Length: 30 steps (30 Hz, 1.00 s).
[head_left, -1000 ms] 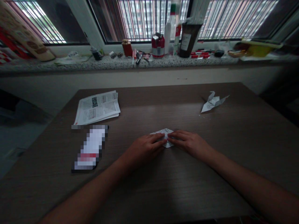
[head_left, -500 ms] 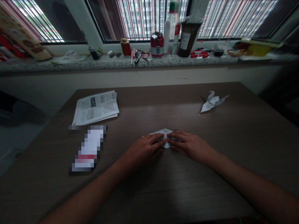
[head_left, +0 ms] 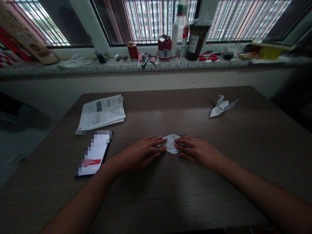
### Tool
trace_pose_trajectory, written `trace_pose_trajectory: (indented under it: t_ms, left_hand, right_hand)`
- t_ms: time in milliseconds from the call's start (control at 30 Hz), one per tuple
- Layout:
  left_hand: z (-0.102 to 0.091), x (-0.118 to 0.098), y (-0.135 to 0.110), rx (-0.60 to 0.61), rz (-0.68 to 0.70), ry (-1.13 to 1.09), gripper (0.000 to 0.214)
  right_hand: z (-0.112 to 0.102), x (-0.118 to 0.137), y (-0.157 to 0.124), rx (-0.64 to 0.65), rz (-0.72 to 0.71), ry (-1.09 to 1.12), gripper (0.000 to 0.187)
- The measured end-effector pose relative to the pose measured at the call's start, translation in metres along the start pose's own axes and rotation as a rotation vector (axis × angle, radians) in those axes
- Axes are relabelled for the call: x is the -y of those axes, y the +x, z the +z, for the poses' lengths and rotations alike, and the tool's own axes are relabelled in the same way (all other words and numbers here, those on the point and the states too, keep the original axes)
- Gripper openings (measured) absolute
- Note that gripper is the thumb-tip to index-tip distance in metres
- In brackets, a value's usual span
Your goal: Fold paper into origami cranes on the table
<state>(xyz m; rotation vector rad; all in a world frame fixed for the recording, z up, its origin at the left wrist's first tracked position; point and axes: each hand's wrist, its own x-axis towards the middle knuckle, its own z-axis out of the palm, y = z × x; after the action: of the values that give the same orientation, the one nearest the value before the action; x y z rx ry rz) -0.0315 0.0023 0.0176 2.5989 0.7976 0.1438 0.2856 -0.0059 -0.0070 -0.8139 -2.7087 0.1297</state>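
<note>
A small piece of folded printed paper (head_left: 172, 143) lies flat on the brown table (head_left: 156, 201), with a point towards the far side and another towards me. My left hand (head_left: 145, 151) rests on its left part, fingers stretched out flat. From the other side, my right hand (head_left: 197, 149) lies over its right part, fingers extended and pressing down. Both hands cover the paper's side corners, so its full outline is hidden. Neither hand grips it; the middle of the paper shows between the fingertips.
A folded paper crane (head_left: 222, 106) stands at the back right. Folded newspaper sheets (head_left: 102, 112) lie at the back left, with a phone (head_left: 96, 154) nearer, beside my left forearm. On the stone windowsill (head_left: 170, 65) are a red can (head_left: 164, 48), bottles and small items.
My left hand has slid left across the paper, baring more of its middle. Its fingers now lie flatter. My right hand stays nearly in place.
</note>
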Motion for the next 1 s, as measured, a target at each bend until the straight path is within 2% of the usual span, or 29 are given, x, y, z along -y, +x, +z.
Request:
trace_pose_trajectory:
  t_ms: [167,367,533,600,700,833,1000]
  left_hand:
    - [-0.004,0.004,-0.002,0.008,0.011,-0.095,0.043]
    - [-0.006,-0.007,0.002,-0.101,0.001,-0.038,0.033]
    - [0.004,-0.019,0.009,-0.099,0.078,0.003,0.036]
    - [0.009,-0.022,0.012,-0.099,0.111,0.010,0.040]
    - [0.014,-0.026,0.014,-0.089,0.090,0.043,0.044]
    - [0.018,-0.029,0.015,-0.076,0.030,0.100,0.056]
    - [0.020,-0.030,0.015,-0.069,0.009,0.123,0.060]
  right_hand:
    - [0.000,0.000,-0.001,0.007,0.009,0.009,0.038]
    - [0.000,-0.003,0.001,0.042,0.033,-0.040,0.048]
    - [0.002,-0.009,0.002,0.053,0.094,-0.079,0.064]
    - [0.003,-0.010,0.003,0.049,0.111,-0.077,0.064]
    - [0.002,-0.012,0.005,0.050,0.118,-0.071,0.062]
    - [-0.005,-0.014,0.003,0.066,0.083,-0.026,0.059]
    - [-0.012,-0.016,-0.005,0.138,-0.021,0.086,0.059]
